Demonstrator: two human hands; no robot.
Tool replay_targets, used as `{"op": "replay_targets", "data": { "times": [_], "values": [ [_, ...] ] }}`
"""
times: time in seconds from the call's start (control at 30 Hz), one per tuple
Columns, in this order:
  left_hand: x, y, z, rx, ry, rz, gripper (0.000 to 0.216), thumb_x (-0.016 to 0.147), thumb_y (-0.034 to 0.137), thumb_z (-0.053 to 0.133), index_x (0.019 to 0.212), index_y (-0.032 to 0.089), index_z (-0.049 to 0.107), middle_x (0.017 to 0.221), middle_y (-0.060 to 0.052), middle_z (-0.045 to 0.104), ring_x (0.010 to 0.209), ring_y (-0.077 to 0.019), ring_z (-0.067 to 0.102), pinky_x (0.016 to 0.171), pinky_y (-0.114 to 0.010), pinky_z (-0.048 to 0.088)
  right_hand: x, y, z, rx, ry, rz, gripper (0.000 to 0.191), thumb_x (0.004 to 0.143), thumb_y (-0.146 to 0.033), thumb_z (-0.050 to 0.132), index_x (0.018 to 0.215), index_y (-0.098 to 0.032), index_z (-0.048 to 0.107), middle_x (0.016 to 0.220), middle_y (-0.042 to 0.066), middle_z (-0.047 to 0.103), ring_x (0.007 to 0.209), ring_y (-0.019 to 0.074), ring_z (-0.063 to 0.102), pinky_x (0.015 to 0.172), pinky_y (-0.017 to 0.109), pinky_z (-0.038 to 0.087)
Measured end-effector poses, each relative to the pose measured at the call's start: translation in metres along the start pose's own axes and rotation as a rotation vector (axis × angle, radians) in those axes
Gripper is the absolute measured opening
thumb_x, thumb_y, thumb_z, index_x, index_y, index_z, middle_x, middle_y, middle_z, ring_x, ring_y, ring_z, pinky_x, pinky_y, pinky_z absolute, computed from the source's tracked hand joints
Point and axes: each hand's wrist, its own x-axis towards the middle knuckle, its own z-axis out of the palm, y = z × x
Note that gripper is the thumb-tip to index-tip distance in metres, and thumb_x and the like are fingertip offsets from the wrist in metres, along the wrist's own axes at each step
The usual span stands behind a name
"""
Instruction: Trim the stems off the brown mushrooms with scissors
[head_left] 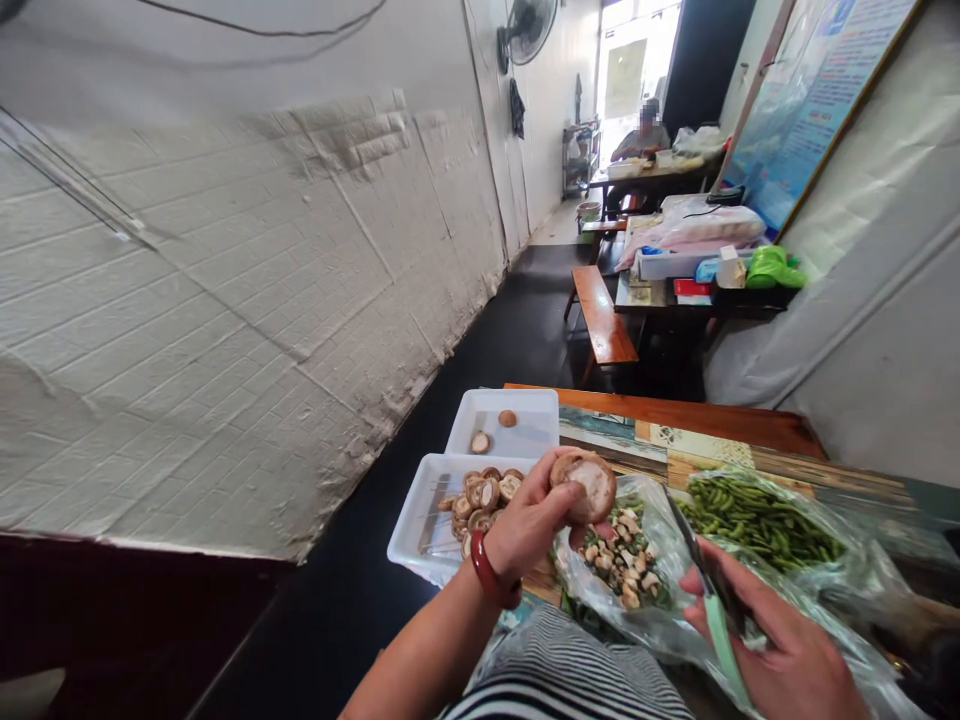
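Note:
My left hand (pixel 536 515) grips a large brown mushroom (pixel 589 487), its pale underside turned toward me and no stem standing out from it. In my right hand (pixel 780 630) is a pair of scissors (pixel 712 600) with light green handles, blades pointing up and away, apart from the mushroom. Below and between the hands, a clear plastic bag (pixel 596 590) holds cut mushroom stems (pixel 626 560). To the left, a white tray (pixel 409 520) carries a pile of mushrooms (pixel 480 500). Behind it, a second white tray (pixel 540 415) has two mushrooms in it.
Green pods (pixel 757 520) fill another plastic bag on the right of the wood-patterned table (pixel 787 460). Beyond stand a wooden bench (pixel 604 315) and a table loaded with bags and boxes. A person (pixel 641 140) sits at a far table. A white wall (pixel 262 250) runs along the left.

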Motion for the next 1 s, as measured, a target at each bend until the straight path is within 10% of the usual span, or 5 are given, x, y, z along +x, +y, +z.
{"op": "replay_targets", "data": {
  "times": [0.23,0.5,0.7,1.0],
  "values": [
    [-0.019,-0.008,0.0,0.066,0.001,-0.026,0.077,0.08,0.027,0.081,0.148,0.026,0.044,0.113,-0.006,0.069,0.082,-0.0192,0.076,0.057,-0.02,0.052,0.003,-0.006,-0.012,-0.143,0.006,-0.291,0.052,0.087,-0.061,0.065,0.124,-0.025,0.069,0.103,0.008,0.083,0.087,0.0266,0.081,0.085,0.036,0.067],
    [-0.032,-0.011,-0.004,0.203,0.066,-0.013,0.042,0.083,0.03,0.078,0.118,0.017,0.059,0.102,-0.006,0.071,0.074,-0.0166,0.074,0.049,-0.016,0.043,0.008,-0.018,-0.018,-0.291,-0.139,-0.548,0.058,0.091,-0.048,0.07,0.145,-0.03,0.059,0.119,0.006,0.079,0.099,0.0219,0.078,0.086,0.03,0.064],
    [-0.042,-0.015,-0.009,0.193,0.124,0.01,0.068,0.078,0.029,0.084,0.138,0.021,0.053,0.104,-0.003,0.07,0.067,-0.0092,0.062,0.061,-0.02,0.051,0.008,-0.014,-0.025,-0.449,-0.17,-0.634,0.058,0.094,-0.043,0.066,0.151,-0.031,0.056,0.113,0.004,0.079,0.097,0.0211,0.077,0.083,0.031,0.062],
    [-0.048,-0.026,-0.03,0.119,-0.041,0.078,0.079,0.07,0.027,0.093,0.142,0.024,0.06,0.14,-0.013,0.061,0.121,-0.0285,0.062,0.093,-0.033,0.055,0.011,-0.014,-0.035,-0.577,-0.242,-0.685,0.065,0.097,-0.033,0.058,0.16,-0.03,0.043,0.113,0.006,0.077,0.091,0.0227,0.077,0.076,0.033,0.062]
  ]
}}
